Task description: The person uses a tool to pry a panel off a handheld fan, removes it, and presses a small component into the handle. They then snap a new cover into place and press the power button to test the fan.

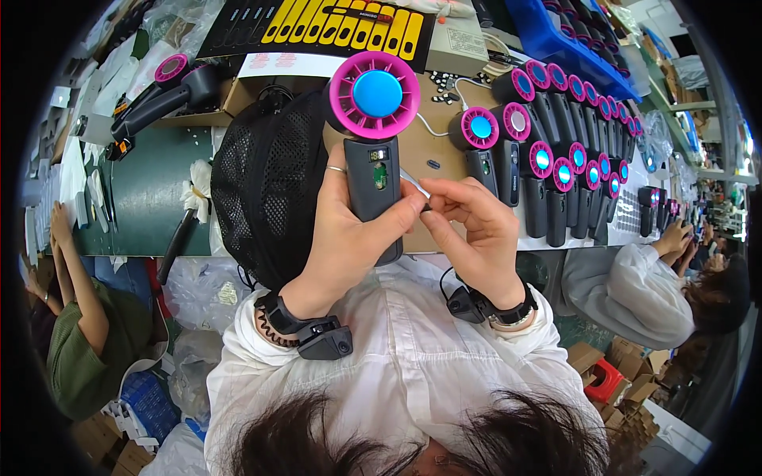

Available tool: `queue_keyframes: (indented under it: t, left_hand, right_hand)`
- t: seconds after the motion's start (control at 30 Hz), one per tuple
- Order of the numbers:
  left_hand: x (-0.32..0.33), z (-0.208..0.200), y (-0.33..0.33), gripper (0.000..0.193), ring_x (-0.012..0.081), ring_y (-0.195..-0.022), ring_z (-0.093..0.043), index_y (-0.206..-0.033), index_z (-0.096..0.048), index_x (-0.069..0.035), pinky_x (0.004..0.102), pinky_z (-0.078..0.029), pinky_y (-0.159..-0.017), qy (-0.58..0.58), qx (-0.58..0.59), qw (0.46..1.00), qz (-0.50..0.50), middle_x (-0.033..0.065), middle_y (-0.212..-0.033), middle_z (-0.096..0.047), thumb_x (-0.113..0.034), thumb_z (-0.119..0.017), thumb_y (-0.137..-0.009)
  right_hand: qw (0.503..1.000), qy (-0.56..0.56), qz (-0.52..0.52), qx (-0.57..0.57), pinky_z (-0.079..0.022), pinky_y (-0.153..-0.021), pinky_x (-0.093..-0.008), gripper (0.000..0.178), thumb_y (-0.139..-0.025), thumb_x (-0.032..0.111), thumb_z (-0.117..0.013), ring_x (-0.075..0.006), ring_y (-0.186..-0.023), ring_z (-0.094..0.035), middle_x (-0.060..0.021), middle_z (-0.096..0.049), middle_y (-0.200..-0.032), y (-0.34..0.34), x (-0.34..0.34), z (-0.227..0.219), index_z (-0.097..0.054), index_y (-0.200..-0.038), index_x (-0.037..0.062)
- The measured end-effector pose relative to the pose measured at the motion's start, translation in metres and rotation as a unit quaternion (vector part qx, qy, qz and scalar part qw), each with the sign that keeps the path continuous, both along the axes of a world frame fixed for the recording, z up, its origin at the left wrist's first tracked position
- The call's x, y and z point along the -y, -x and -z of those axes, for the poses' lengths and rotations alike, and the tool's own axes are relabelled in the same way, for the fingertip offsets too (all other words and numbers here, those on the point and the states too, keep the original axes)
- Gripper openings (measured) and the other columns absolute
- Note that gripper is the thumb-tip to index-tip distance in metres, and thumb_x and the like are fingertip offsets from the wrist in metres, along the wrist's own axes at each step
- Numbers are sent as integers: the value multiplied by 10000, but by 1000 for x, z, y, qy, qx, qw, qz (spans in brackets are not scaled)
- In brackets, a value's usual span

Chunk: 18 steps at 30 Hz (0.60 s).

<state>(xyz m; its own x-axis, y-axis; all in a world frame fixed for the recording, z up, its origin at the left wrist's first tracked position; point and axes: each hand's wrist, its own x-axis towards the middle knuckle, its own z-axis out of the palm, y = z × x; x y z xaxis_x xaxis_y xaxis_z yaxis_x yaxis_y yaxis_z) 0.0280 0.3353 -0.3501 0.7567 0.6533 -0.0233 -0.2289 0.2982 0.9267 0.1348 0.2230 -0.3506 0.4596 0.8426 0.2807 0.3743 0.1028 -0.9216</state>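
Observation:
My left hand (341, 238) is closed round the dark grey handle of a handheld fan (367, 194), held upright. Its round head has a magenta ring and a blue centre. An opening in the handle front shows green circuit board below a small lit display. Close by the handle's right side, my right hand (484, 234) pinches a thin silvery piece (416, 184) between thumb and fingers, touching or nearly touching my left thumb. The piece is too small to name, and part of it hides behind my fingertips.
Rows of similar fans (562, 170) stand at the right, one joined to a white cable. A blue crate (567, 47) lies behind them. A black mesh bag (266, 186) stands left of my hands. Yellow panels (345, 28) lie on a black sheet at the back. Co-workers sit on both sides.

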Motion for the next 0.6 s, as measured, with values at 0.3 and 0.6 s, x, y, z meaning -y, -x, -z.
queue_keyframes:
  t: [0.3, 0.6]
  left_hand:
    - [-8, -3, 5, 417, 108, -778, -584, -1136, -344, -50, 219, -474, -599, 116, 12, 993, 21, 92, -900, -596, -10, -576, -792]
    - [-11, 8, 8, 421, 99, -791, -578, -1149, -336, -54, 222, -478, -601, 76, 16, 995, 55, 80, -911, -597, 1, -559, -796]
  right_hand:
    - [989, -21, 38, 144, -457, -661, -221, 316, -721, -124, -589, -129, -745, -566, -95, -602, -869, -1, -8, -1, -617, -1018, -18]
    - [998, -16, 25, 53, -458, -662, -217, 262, -743, -106, -592, -133, -789, -580, -104, -610, -891, -5, -10, 7, -616, -995, -39]
